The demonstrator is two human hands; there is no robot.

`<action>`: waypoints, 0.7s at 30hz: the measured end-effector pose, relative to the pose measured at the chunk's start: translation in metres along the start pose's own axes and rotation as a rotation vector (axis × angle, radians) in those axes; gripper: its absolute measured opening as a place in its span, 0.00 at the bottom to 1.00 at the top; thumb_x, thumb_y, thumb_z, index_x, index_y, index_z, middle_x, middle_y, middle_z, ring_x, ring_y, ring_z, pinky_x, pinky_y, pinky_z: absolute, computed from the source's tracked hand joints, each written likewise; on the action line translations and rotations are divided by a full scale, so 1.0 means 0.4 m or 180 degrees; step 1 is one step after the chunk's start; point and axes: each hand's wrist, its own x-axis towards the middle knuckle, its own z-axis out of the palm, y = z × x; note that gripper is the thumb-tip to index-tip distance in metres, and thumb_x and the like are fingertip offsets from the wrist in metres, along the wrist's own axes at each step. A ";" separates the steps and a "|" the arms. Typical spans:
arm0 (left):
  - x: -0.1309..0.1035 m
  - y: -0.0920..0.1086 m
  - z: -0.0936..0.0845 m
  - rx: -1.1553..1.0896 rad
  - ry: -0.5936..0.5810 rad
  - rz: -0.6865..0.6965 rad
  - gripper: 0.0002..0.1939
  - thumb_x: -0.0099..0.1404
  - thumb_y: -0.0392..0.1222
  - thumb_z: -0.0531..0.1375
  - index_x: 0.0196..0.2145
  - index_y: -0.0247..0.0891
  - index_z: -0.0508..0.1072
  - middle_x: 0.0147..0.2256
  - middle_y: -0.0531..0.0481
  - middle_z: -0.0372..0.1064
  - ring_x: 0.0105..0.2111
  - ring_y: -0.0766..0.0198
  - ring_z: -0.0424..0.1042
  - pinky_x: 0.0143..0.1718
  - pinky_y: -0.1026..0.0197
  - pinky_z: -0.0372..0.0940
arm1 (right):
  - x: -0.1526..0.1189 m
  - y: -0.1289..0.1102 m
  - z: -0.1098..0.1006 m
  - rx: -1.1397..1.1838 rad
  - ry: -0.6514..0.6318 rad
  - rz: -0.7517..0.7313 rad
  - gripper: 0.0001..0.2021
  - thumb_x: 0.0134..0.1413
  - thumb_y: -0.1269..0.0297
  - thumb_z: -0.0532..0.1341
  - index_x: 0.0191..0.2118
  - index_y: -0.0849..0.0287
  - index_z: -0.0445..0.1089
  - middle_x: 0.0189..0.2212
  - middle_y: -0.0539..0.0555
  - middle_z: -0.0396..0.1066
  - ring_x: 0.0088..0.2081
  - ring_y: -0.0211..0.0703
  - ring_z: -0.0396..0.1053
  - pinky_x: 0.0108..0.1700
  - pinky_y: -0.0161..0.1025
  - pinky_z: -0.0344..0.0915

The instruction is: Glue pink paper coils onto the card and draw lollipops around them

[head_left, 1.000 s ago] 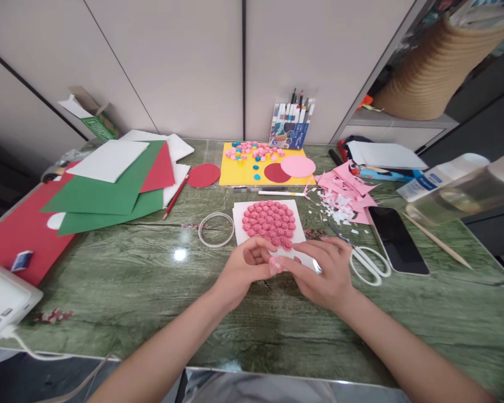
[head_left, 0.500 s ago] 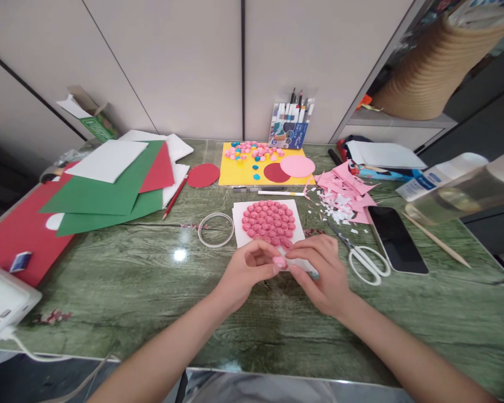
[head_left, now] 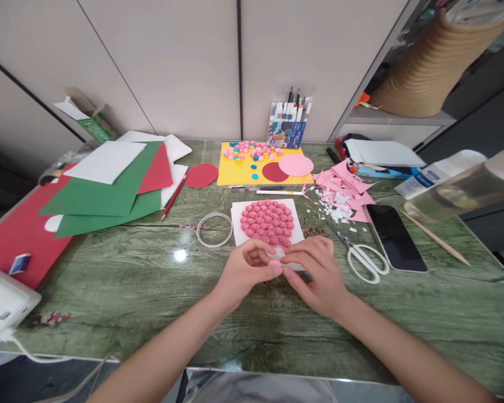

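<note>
My left hand point(head_left: 244, 273) pinches a small pink paper piece point(head_left: 274, 262) between thumb and fingers, just in front of the white sheet point(head_left: 297, 209). From the other side, my right hand point(head_left: 320, 275) meets it, its thumb and forefinger closed at the piece. Most of the piece is hidden by the fingertips. On the white sheet, a rounded cluster of pink rolled paper flowers point(head_left: 267, 219) sits close beyond both hands, which cover the sheet's near edge.
Left of the sheet lies a tape roll point(head_left: 214, 230); scissors point(head_left: 367, 263) and a phone point(head_left: 396, 239) lie right. Behind are yellow paper point(head_left: 230, 176) with small coloured pieces, pink scraps point(head_left: 340, 182) and a pen box point(head_left: 286, 131). Green paper point(head_left: 96, 193) is stacked left.
My fingertips have closed in around the pink paper piece, so less of it shows. Both hands have shifted slightly left, as has the whole view.
</note>
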 end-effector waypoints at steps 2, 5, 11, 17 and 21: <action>0.002 0.000 -0.005 -0.0020 -0.0044 -0.0038 0.14 0.46 0.38 0.70 0.29 0.37 0.70 0.22 0.57 0.66 0.23 0.72 0.63 0.27 0.69 0.58 | -0.002 0.002 0.000 0.0026 -0.0011 -0.0010 0.05 0.51 0.69 0.60 0.36 0.55 0.67 0.33 0.51 0.71 0.36 0.41 0.66 0.44 0.46 0.55; 0.007 0.001 -0.011 -0.0096 -0.0104 -0.0071 0.15 0.45 0.37 0.70 0.30 0.37 0.71 0.21 0.57 0.66 0.22 0.72 0.63 0.27 0.68 0.58 | -0.002 0.006 -0.003 0.0067 0.0012 -0.0029 0.05 0.51 0.70 0.60 0.35 0.55 0.67 0.33 0.51 0.71 0.35 0.41 0.66 0.44 0.46 0.55; 0.012 0.004 -0.026 -0.0222 -0.0104 -0.0047 0.14 0.44 0.36 0.70 0.27 0.37 0.70 0.22 0.55 0.67 0.25 0.69 0.66 0.29 0.65 0.59 | 0.001 0.010 -0.009 0.0062 0.0066 -0.0029 0.05 0.51 0.70 0.59 0.35 0.55 0.67 0.32 0.50 0.71 0.35 0.42 0.65 0.43 0.46 0.55; 0.016 0.015 -0.039 -0.0344 -0.0093 -0.0030 0.14 0.44 0.36 0.70 0.25 0.36 0.68 0.21 0.56 0.67 0.23 0.70 0.67 0.28 0.66 0.61 | 0.003 0.013 -0.012 0.0075 0.0110 -0.0023 0.05 0.51 0.71 0.60 0.35 0.55 0.68 0.32 0.50 0.71 0.35 0.41 0.66 0.43 0.46 0.55; 0.020 0.017 -0.039 -0.0351 -0.0165 -0.0122 0.15 0.44 0.35 0.70 0.27 0.35 0.68 0.21 0.57 0.67 0.22 0.71 0.67 0.28 0.67 0.61 | 0.004 0.007 -0.018 0.0183 0.0259 0.0013 0.06 0.52 0.72 0.58 0.35 0.55 0.68 0.32 0.51 0.70 0.34 0.41 0.66 0.43 0.46 0.56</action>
